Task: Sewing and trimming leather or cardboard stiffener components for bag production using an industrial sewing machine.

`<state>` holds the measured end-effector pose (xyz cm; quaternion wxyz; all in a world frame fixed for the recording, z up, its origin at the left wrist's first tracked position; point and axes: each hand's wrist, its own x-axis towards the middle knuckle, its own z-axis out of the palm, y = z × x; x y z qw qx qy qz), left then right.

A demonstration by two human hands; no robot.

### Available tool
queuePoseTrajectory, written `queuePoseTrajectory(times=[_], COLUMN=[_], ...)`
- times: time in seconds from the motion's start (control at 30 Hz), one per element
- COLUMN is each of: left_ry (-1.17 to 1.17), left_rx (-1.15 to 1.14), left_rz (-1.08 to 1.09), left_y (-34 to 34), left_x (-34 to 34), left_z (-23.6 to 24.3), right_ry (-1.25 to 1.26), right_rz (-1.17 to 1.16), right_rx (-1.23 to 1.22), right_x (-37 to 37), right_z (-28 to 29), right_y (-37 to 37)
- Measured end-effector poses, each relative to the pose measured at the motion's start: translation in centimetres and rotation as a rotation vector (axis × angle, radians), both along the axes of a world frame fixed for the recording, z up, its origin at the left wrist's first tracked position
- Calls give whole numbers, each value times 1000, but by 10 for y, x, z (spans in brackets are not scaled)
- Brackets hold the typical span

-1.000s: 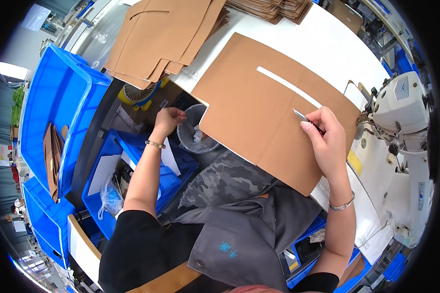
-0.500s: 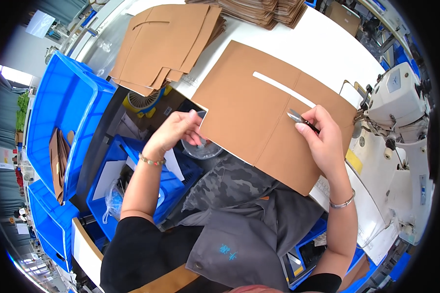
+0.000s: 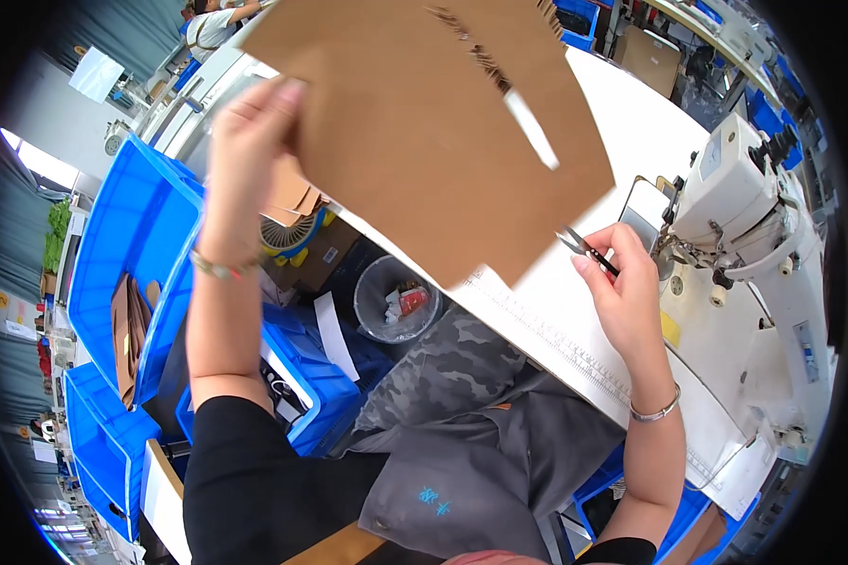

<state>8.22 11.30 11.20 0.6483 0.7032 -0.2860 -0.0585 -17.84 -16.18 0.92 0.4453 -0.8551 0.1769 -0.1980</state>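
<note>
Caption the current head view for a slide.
Left hand holds a slotted brown panel over the white worktable; right hand grips thread snips near a sewing machine.

The one wide head camera looks down from close above the lap [image 3: 509, 452], facing the table [image 3: 631, 118] across the frame's middle.

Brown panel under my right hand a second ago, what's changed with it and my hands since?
Your left hand has taken hold of the brown panel by its left side and moved it away from you, to the left, uncovering more ruler marks on the table. Your right hand still holds the black-handled snips, and the sewing machine stayed put.
</note>
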Motion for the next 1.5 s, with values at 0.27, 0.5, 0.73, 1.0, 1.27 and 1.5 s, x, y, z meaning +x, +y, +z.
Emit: queuePoseTrajectory(times=[0.27, 0.5, 0.73, 1.0, 1.27, 1.5], left_ry=[206, 15, -533, -762, -1219, 145], left_rx=[-37, 1150, 853, 1000, 777, -581], left_rz=[428, 619, 405, 489, 503, -809], left_y=[146, 174, 65, 53, 113, 134], left_x=[185, 223, 156, 133, 85, 17], left_z=[-10, -66, -98, -105, -174, -201], right_ry=[20, 113, 159, 109, -121, -88], right_rz=[2, 8, 42, 23, -85, -219], right_rx=[-84, -129, -172, -349, -504, -667], right_x=[4, 8, 7, 4, 22, 38], right_z=[-2, -13, -19, -15, -41, -65], right_y=[1, -4, 3, 12, -7, -6])
